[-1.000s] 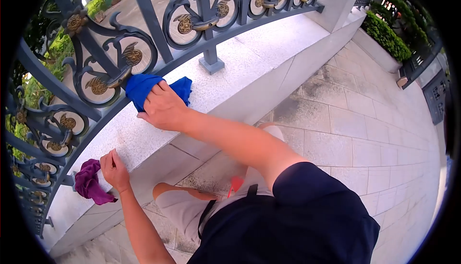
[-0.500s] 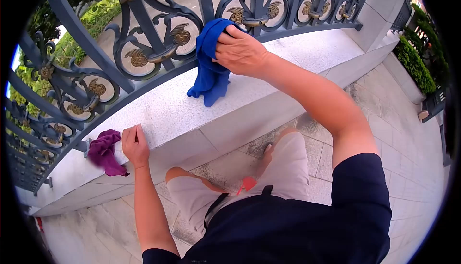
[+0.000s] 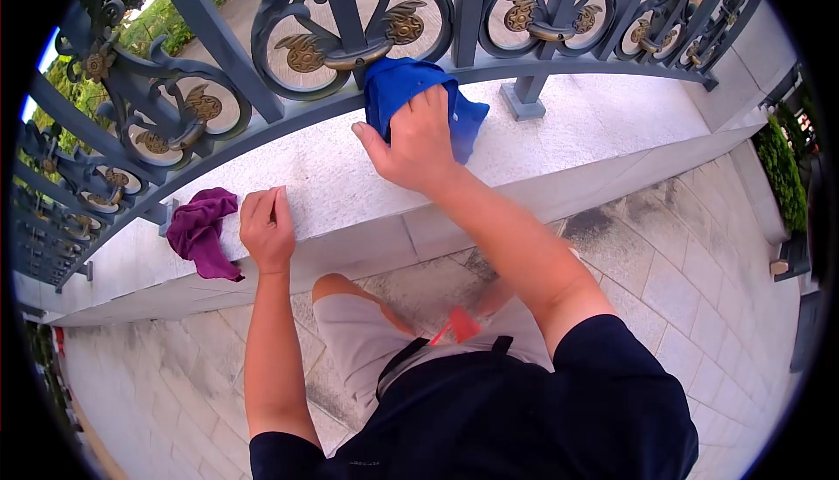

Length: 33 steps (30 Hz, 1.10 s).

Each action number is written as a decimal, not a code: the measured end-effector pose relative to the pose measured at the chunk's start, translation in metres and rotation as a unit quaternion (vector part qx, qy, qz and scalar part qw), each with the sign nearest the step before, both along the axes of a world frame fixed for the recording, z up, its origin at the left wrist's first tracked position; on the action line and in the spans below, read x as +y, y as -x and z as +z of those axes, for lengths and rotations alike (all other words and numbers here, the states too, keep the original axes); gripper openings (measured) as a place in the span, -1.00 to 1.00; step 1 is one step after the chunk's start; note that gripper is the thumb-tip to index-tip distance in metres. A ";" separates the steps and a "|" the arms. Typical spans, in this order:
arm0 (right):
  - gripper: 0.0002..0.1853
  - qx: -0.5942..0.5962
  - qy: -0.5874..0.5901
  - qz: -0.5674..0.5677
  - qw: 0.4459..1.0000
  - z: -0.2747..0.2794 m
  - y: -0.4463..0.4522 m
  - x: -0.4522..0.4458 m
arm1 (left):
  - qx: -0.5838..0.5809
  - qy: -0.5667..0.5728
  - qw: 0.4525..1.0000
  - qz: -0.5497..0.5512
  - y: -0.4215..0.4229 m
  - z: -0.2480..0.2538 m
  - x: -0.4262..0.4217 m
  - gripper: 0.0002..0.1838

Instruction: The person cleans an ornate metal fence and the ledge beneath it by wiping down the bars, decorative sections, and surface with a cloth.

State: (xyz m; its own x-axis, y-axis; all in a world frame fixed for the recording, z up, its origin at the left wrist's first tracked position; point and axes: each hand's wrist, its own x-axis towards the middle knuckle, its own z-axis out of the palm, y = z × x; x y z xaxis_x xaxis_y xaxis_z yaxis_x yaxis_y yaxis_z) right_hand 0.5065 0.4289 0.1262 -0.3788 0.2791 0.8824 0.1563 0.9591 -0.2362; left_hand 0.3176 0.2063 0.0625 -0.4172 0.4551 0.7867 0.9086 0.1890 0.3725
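Observation:
A blue cloth (image 3: 407, 78) is bunched over the lower rail of the metal fence (image 3: 306, 110), with a loose end spread to its right. My right hand (image 3: 419, 141) grips it, fingers pressed into the folds and thumb standing out to the left. On the stone ledge (image 3: 323, 196), my left hand (image 3: 267, 228) rests near the edge with its fingers curled in, and nothing shows in it. Just left of that hand lies a crumpled purple cloth (image 3: 203, 228), partly hanging over the ledge's front edge.
Bronze-coloured ornaments (image 3: 305, 54) and scrollwork stand out from the fence. A short post foot (image 3: 523, 103) joins the rail to the ledge on the right. Below are my legs and the paved ground (image 3: 690, 279). A stone pillar (image 3: 769, 61) and hedge (image 3: 780, 174) stand at right.
My right hand has moved the blue cloth down the fence onto the lower rail, and its thumb now points left. My left hand and the purple cloth stay together on the ledge; the view has shifted.

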 end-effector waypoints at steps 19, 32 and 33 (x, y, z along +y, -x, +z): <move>-0.54 -0.218 -0.145 -0.119 0.958 -0.013 -0.019 0.005 | -0.005 0.001 1.000 0.011 0.003 -0.003 0.000 -0.95; -0.70 -0.175 -0.202 -0.148 0.952 0.042 -0.082 0.057 | -0.023 -0.019 1.000 0.007 0.003 -0.004 -0.002 -0.95; -0.69 -0.199 -0.221 -0.155 0.942 0.054 -0.089 0.065 | -0.016 -0.021 1.000 0.010 0.002 -0.004 -0.002 -0.95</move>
State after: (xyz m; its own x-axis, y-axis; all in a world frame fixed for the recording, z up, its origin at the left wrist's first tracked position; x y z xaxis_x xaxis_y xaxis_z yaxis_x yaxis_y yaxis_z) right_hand 0.5952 0.4943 0.1804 -0.6646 0.0693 0.7440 0.4370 0.8437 0.3118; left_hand 0.3152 0.2048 0.0586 -0.4515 0.4135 0.7906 0.8921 0.1908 0.4097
